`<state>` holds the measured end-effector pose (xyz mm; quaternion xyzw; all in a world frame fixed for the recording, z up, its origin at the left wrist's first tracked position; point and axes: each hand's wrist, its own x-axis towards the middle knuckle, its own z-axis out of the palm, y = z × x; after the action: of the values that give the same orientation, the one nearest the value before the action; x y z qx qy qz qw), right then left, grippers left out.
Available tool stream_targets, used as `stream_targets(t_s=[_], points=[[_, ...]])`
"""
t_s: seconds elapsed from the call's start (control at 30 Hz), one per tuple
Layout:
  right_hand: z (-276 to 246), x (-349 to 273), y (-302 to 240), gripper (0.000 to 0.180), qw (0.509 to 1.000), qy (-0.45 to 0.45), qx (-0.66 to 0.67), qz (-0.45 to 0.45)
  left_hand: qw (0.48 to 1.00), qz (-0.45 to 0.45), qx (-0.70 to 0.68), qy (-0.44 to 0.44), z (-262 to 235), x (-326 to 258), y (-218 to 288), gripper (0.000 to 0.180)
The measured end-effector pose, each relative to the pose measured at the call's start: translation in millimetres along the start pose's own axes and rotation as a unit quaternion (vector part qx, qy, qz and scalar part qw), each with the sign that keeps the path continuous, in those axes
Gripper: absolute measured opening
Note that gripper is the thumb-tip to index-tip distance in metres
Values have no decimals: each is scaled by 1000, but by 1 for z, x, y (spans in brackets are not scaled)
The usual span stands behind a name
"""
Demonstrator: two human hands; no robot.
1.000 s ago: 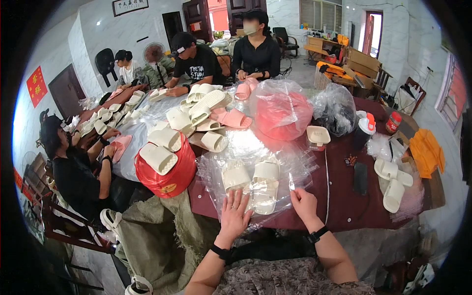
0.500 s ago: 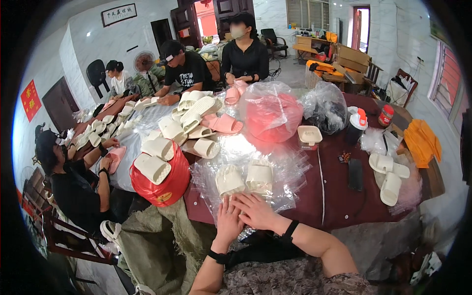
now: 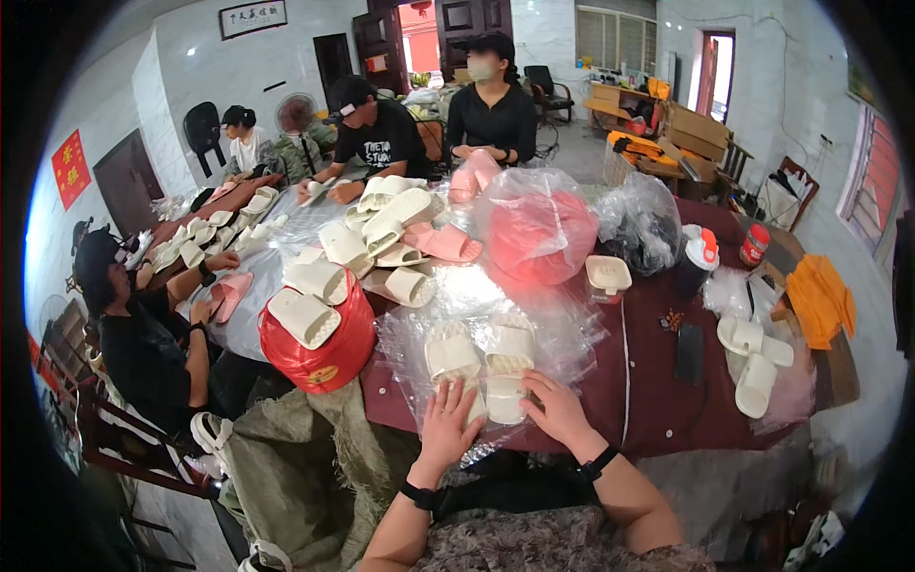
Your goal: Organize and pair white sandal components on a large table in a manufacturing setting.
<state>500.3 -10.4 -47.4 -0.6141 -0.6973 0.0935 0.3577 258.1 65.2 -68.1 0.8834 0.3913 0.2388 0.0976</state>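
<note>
Two cream slippers lie side by side on clear plastic bags in front of me, toes toward me or away I cannot tell. On the heel-side part of the left slipper (image 3: 451, 349) rests my left hand (image 3: 449, 424), its fingers stretched out flat. Beside the near end of the right slipper (image 3: 510, 345) is my right hand (image 3: 560, 408), fingers spread, the thumb close to the slipper's edge. Neither hand grips anything. The clear plastic bag (image 3: 577, 341) spreads out under and around the pair.
A red bundle (image 3: 315, 357) carries cream slippers at my left, before a heap of cream and pink slippers (image 3: 446, 242). A pink bagged bundle (image 3: 538, 234), a lidded tub (image 3: 608, 276), a bottle (image 3: 698, 257) and another cream pair (image 3: 755, 381) stand rightward. Several co-workers sit across and left.
My hands, earlier overlapping at the slippers' near ends, have moved apart, the right one going right. More of both slippers now shows. The view has shifted slightly.
</note>
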Motion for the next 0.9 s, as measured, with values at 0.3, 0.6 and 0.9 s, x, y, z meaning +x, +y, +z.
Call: stream_targets(t_s=[0.3, 0.6, 0.9], points=[[8, -6, 3, 30, 994, 73, -80, -20, 999, 15, 3, 36, 4, -5, 5, 58], [9, -7, 5, 30, 996, 82, -37, -28, 999, 10, 3, 41, 5, -10, 5, 57], [8, -6, 10, 31, 996, 75, -26, -31, 998, 8, -1, 54, 8, -8, 4, 56]])
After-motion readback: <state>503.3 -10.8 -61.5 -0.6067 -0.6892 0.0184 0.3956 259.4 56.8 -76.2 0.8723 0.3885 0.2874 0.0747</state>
